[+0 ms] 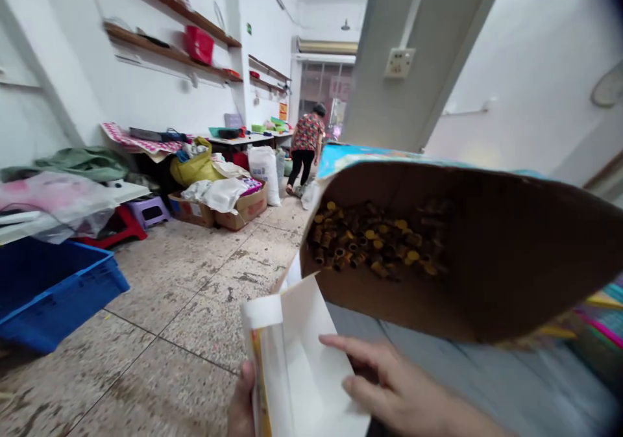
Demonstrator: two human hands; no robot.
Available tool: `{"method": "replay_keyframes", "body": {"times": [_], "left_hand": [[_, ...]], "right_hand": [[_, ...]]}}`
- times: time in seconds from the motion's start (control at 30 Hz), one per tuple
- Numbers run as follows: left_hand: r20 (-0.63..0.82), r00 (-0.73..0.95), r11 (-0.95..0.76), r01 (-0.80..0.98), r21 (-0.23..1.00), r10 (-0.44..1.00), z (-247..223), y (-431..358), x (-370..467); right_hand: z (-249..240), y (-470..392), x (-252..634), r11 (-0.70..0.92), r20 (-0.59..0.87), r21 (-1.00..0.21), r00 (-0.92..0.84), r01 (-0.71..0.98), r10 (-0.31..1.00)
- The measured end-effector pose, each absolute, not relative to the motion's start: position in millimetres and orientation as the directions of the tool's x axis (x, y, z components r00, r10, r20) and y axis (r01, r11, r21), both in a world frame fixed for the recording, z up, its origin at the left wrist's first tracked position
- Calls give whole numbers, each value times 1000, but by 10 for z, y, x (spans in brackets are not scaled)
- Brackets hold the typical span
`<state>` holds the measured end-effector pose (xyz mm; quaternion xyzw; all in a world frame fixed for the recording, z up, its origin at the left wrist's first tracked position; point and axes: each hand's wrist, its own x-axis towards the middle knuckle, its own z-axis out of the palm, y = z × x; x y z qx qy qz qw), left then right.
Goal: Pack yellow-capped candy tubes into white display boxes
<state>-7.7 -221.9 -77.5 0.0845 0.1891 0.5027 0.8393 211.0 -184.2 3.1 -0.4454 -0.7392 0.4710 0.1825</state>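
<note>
My left hand is closed around a white package at the bottom centre; only part of the thumb side shows. This package has a white rounded top, a shiny clear side and a yellow printed strip. A white sheet or flap stands out from its right side. My right hand rests against that sheet, forefinger stretched across it and thumb apart; the other fingers are partly hidden. Just beyond lies a large cardboard box, its mouth facing me. Many small yellow and brown cylindrical pieces lie inside.
The box stands on a grey surface. At left, a blue crate sits on the speckled floor. Farther back are cardboard cartons with cloth, a white sack and a person bending over. A pillar rises behind the box.
</note>
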Motion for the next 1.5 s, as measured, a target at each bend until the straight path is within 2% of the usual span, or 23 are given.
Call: {"method": "replay_keyframes", "body": {"times": [0.07,0.13,0.2,0.23,0.3,0.4,0.57,0.67,0.77,0.9,0.97,1.03,1.1,1.17,1.23,1.3,1.4,1.43,1.5], "left_hand": [[-244,397,462,-815,349,885,-638,-2089,-9],[-238,370,435,-825,361,898,-551,-1965,116],[-249,363,434,-828,356,898,-527,-1853,288],[-266,366,442,-828,346,892,-535,-1797,378],[-304,357,447,-838,313,883,-582,-1682,523],[-321,330,422,-861,283,888,-687,-1566,568],[-214,446,495,-786,370,869,-762,-1642,279],[-171,416,448,-790,419,893,-698,-1670,185],[-201,323,380,-801,462,925,-653,-1670,224],[-259,200,313,-786,534,945,-667,-1683,325],[-271,151,285,-770,571,951,-683,-1661,381],[-254,83,225,-761,608,964,-691,-1619,443],[-210,31,163,-741,651,977,-695,-1575,508],[-170,28,140,-703,697,985,-701,-1544,560],[-157,60,157,-663,732,986,-708,-1528,585],[-166,81,178,-644,744,983,-715,-1517,577],[-189,78,195,-643,741,979,-727,-1496,538],[-199,76,201,-643,739,977,-731,-1491,526],[-201,60,191,-650,735,978,-740,-1487,510]], "right_hand": [[145,-1586,2320,174,-67,-895,-507,412,859],[117,-1261,2620,238,93,-838,-302,491,949],[-47,-918,2945,271,317,-639,-75,720,946],[-156,-751,3093,245,372,-521,-41,818,927],[-363,-460,3327,239,380,-373,-88,896,921],[-504,-265,3502,300,343,-318,-186,899,921],[-323,-500,3567,445,181,-339,-406,829,896],[-318,-503,3688,314,130,-377,-285,872,950],[-426,-407,3816,173,73,-405,-157,898,985],[-304,-439,3715,127,106,-485,-86,865,991],[-138,-591,3518,188,126,-643,-139,742,982],[4,-820,3259,260,155,-825,-242,501,958],[77,-1066,2990,347,218,-853,-339,389,915],[91,-1255,2776,480,270,-749,-451,456,851],[87,-1336,2679,589,243,-623,-588,515,771],[96,-1301,2727,633,208,-583,-659,510,723],[87,-1104,2998,626,320,-513,-546,587,774],[54,-1025,3097,603,353,-448,-489,660,798],[-73,-881,3241,542,305,-299,-460,785,834]]}}
